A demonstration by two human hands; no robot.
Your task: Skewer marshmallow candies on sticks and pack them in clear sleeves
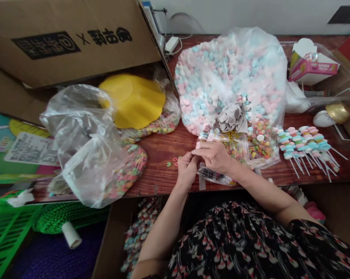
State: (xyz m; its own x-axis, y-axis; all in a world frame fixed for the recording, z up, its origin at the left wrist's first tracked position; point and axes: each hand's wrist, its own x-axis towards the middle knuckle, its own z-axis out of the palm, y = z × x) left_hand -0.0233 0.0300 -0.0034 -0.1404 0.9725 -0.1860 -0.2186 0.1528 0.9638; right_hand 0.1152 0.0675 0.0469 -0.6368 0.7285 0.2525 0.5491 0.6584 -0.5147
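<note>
My left hand [187, 167] and my right hand [214, 155] meet at the table's front edge, fingertips pinched together; what they hold is hidden. Several small ring candies [169, 164] lie just left of my left hand. Beyond my right hand is an open bag of colourful ring candies [260, 145], with gold twist ties [230, 137] beside it. A crumpled grey paper [233, 117] rests against a big clear bag of pink, blue and white candies [221, 66]. Under my right wrist lies a dark-printed plastic packet [212, 174].
Candy skewers on white sticks [304, 145] lie in a row at right, below a clear tray [323, 93] holding a pink box [314, 69]. At left are a tied bag [90, 155], a yellow wavy-rimmed bowl [132, 101] and a large cardboard box [76, 38].
</note>
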